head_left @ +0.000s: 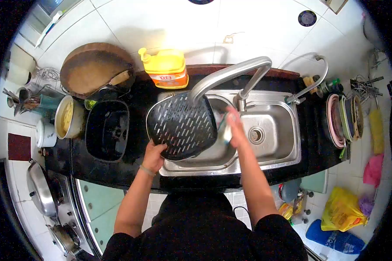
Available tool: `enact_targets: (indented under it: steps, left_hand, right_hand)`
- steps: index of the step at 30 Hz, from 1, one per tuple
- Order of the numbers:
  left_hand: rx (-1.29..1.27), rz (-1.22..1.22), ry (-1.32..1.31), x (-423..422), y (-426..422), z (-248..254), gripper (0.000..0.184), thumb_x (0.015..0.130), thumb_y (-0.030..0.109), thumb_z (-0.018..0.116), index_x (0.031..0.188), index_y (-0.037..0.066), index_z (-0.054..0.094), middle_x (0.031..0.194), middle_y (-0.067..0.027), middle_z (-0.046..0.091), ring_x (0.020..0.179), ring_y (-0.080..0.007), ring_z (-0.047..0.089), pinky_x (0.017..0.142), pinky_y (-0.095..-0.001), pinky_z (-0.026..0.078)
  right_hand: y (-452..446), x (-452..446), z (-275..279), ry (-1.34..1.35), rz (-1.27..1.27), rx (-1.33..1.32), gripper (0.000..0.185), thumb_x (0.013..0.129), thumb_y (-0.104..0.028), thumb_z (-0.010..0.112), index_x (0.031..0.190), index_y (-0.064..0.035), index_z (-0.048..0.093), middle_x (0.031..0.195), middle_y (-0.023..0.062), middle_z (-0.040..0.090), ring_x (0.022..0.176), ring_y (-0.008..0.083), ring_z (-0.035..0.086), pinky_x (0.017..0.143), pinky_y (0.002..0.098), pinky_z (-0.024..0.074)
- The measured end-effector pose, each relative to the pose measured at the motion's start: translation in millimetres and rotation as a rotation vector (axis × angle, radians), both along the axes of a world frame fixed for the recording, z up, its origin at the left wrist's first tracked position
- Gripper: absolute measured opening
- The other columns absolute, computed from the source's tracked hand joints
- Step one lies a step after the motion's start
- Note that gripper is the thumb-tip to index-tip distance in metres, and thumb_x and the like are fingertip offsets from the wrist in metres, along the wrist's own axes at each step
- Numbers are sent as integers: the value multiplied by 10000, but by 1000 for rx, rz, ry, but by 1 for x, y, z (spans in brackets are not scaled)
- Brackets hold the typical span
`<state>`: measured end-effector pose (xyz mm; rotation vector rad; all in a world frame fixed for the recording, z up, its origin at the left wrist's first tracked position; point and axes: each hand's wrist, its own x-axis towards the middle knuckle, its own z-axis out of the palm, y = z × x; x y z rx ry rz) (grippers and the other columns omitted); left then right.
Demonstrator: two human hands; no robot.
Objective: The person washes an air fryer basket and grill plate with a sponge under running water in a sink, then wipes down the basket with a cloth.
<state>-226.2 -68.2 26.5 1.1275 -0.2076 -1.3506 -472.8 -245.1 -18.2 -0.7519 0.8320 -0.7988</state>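
Observation:
My left hand [153, 157] grips the lower left rim of a black slotted grill plate [180, 124], thumb on top. The plate is square with rounded corners, wet, and held tilted over the left sink basin [225, 153]. To its right, my right hand [235, 128] is smeared by motion. It holds a pale white-and-green sponge or cloth [224, 132] close to the plate's right edge; its exact kind is blurred. The large curved faucet [231, 78] reaches over the plate's top edge, and its spout end is close to the plate.
The right basin [272, 135] has a drain. A yellow detergent jug [165, 67] stands behind the sink. Left are a black square basket [107, 130], a pot [69, 117] and a round wooden board [96, 69]. Upright plates [335, 119] stand at right, near a smaller tap [320, 80].

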Motion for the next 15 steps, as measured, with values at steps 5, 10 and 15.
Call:
enact_targets:
  steps: [5, 10, 15]
  left_hand:
    - [-3, 71, -111, -1, 2, 8, 342, 793, -80, 459, 1114, 16, 526, 1064, -93, 596, 951, -202, 581, 856, -330, 462]
    - [-49, 147, -335, -5, 6, 13, 274, 831, -42, 483, 1099, 3, 526, 1027, -53, 601, 896, -156, 566, 816, -269, 437]
    - [-25, 119, -942, -8, 16, 31, 182, 854, -3, 500, 1033, -9, 533, 918, -47, 595, 833, -120, 536, 765, -248, 424]
  right_hand:
    - [67, 2, -130, 861, 691, -333, 506, 826, -371, 579, 1256, -123, 480, 1276, 136, 485, 1134, 294, 485, 952, 381, 368]
    - [82, 23, -100, 1155, 1391, -431, 549, 771, -571, 532, 1063, -114, 618, 1128, 123, 587, 1087, 320, 519, 909, 404, 401]
    - [101, 15, -86, 1158, 1087, -709, 552, 777, -583, 503, 1026, -109, 636, 1099, 135, 598, 1021, 323, 563, 862, 461, 434]
